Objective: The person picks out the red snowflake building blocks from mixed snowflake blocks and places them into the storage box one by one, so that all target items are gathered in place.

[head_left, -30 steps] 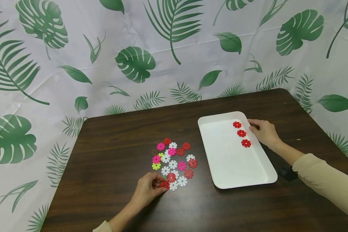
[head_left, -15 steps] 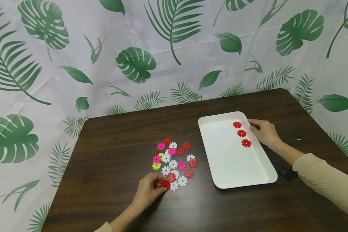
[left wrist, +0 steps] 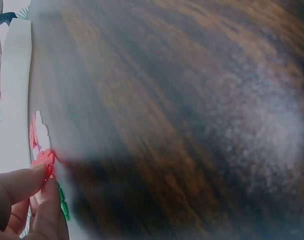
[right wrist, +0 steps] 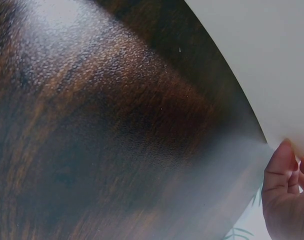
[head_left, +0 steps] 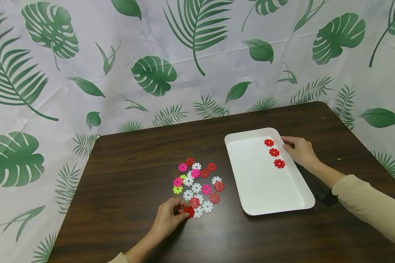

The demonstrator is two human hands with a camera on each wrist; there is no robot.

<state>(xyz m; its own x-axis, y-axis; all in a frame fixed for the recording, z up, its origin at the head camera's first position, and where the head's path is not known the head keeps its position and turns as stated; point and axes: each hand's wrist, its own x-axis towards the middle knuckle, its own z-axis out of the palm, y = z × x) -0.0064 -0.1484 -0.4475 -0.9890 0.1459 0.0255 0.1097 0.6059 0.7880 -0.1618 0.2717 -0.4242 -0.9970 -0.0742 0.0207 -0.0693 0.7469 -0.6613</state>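
Observation:
In the head view my left hand (head_left: 168,215) is at the near left edge of a loose group of flat notched discs. Its thumb and fingers pinch a red disc (head_left: 189,212), also seen as a red disc (left wrist: 44,161) tilted between the fingertips in the left wrist view. Beside it are a lighter red disc (head_left: 194,202) and a white disc (head_left: 198,212); a green disc (left wrist: 63,201) shows just past the fingers. My right hand (head_left: 301,151) holds the right rim of a white tray (head_left: 263,182), fingertips at its edge.
Three red discs (head_left: 274,152) form a row along the tray's right side. Several white, pink, yellow and red discs, with a pink disc (head_left: 206,189) among them, lie left of the tray on the dark wooden table (head_left: 128,175). A leaf-patterned cloth (head_left: 118,65) hangs behind.
My left hand and the red disc it pinches have shifted very slightly to the right. The right hand and the tray have stayed in place.

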